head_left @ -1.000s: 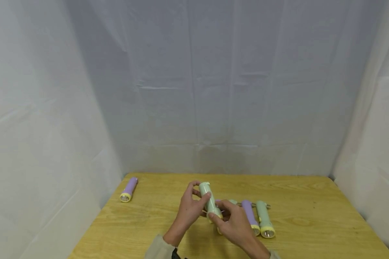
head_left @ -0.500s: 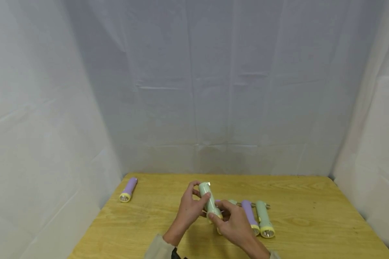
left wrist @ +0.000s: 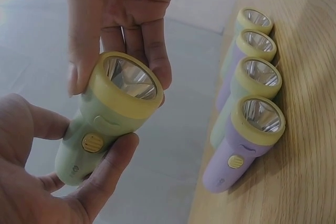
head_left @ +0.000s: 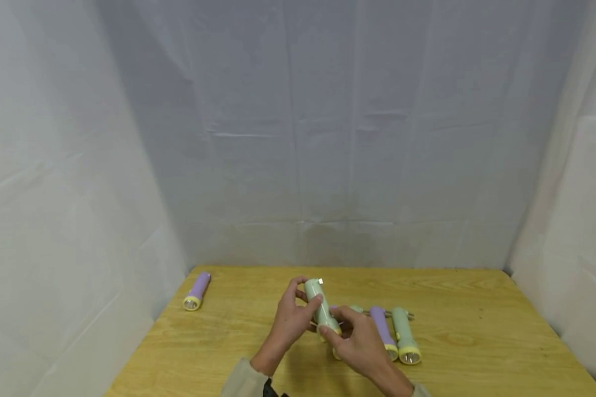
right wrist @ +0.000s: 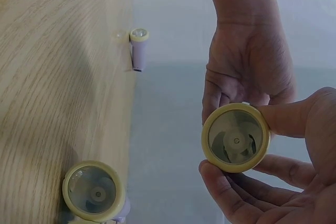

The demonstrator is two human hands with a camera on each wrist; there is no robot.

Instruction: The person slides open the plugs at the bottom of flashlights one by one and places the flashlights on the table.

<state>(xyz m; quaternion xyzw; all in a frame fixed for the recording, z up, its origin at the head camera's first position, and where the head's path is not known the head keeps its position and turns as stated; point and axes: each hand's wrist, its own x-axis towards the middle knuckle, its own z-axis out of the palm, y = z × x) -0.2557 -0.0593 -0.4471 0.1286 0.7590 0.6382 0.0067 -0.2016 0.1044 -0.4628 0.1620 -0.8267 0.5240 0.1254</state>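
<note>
Both hands hold a green flashlight point(head_left: 320, 309) with a yellow head ring above the table. My left hand point(head_left: 292, 317) grips its body, thumb along the side, fingers behind near the tail. A small shiny tab point(head_left: 320, 281) sticks out at that tail end. My right hand point(head_left: 360, 344) pinches the yellow head between thumb and fingers. In the left wrist view, a ridged yellow switch point(left wrist: 92, 142) shows on the body and the lens point(left wrist: 131, 77) faces up. The right wrist view looks straight into the yellow-rimmed lens point(right wrist: 236, 139).
Beside the right hand lies a row of several flashlights, including a purple one point(head_left: 381, 328) and a green one point(head_left: 403, 333); metal prongs point(head_left: 410, 316) show at the tails. Another purple flashlight point(head_left: 198, 289) lies at the table's point(head_left: 457, 309) far left. White sheeting point(head_left: 328, 165) encloses the back and sides.
The shiny tab at the held flashlight's tail stands out further than a second ago. Both hands and the other flashlights stay in place.
</note>
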